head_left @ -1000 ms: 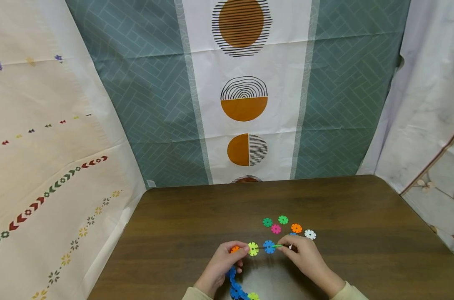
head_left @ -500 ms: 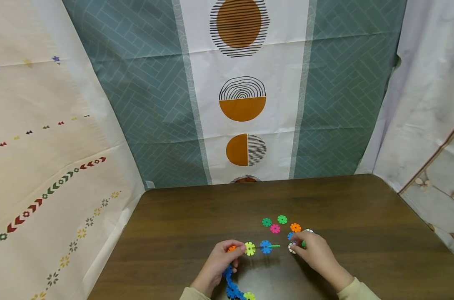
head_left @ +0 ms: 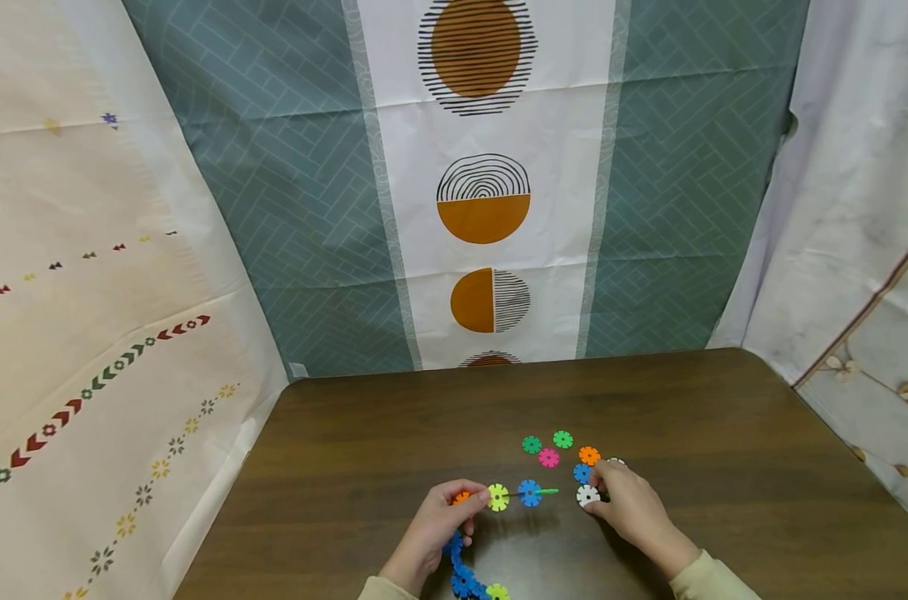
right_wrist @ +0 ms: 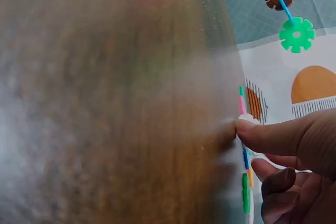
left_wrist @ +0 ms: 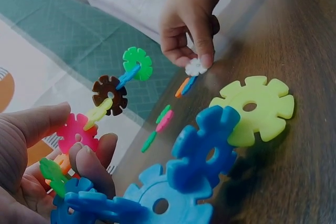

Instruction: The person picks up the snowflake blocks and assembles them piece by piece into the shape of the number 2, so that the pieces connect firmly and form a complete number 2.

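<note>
My left hand (head_left: 439,525) pinches the pink notched disc (left_wrist: 77,134) of a chain of interlocking plastic discs. From its fingers the chain runs right in the head view through a yellow-green disc (head_left: 498,497), an edge-on brown disc (left_wrist: 109,95), a blue disc (head_left: 530,493) and a green disc (left_wrist: 137,64) at the end. The chain's other part hangs below this hand as linked blue discs (left_wrist: 205,148), ending in a lime disc (left_wrist: 254,111). With thumb and finger, my right hand (head_left: 637,508) pinches a white disc (head_left: 587,497) at the tabletop, right of the green end.
Loose discs lie on the brown table (head_left: 379,442) beyond the hands: a dark green disc (head_left: 531,445), a light green disc (head_left: 562,439), a pink disc (head_left: 548,457), an orange disc (head_left: 589,456) and a blue disc (head_left: 583,473). Another white disc (head_left: 616,461) is partly hidden behind the right hand.
My right hand has let go of the chain's green end disc, moved right and taken hold of the white disc. My left hand keeps its grip on the chain.
</note>
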`<state>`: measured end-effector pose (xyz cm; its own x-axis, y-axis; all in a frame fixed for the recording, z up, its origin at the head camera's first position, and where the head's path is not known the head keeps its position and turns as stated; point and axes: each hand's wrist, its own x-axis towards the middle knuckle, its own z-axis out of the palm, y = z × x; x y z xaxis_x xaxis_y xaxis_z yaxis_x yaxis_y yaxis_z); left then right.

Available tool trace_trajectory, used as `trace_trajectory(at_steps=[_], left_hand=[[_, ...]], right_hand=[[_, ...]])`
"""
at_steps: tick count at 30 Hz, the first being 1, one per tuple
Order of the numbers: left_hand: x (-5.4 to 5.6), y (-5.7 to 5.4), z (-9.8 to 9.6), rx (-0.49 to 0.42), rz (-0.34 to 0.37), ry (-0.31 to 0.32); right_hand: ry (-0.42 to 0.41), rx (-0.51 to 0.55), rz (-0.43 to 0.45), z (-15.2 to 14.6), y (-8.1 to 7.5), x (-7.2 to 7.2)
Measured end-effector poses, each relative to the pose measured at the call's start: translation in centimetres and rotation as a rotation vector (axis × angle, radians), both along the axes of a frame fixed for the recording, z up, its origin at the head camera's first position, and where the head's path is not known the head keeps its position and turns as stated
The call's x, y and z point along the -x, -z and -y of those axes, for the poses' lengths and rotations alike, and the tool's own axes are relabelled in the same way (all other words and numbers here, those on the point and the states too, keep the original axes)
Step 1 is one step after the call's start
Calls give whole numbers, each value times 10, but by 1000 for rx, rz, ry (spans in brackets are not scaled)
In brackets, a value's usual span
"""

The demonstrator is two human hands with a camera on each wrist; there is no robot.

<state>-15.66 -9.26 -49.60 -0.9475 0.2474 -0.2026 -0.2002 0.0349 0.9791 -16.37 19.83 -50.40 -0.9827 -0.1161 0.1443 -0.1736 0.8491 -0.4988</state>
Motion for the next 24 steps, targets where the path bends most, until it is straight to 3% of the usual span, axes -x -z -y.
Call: trace_trajectory(at_steps=[7, 10, 13, 16, 24], left_hand=[[0, 0, 0, -1, 2, 0], [1, 0, 0, -8, 2, -1], [2, 0, 0, -13, 4, 0], [1, 0, 0, -16, 5, 0], [1, 0, 0, -13, 9, -1]], right_hand=[[-43, 88, 13, -1, -1, 1], [-129, 218, 13, -1, -2, 2], [-226, 398, 90, -1, -3, 2], [-271, 532, 186, -1, -6, 2], [-291, 674, 281, -1, -11, 0]])
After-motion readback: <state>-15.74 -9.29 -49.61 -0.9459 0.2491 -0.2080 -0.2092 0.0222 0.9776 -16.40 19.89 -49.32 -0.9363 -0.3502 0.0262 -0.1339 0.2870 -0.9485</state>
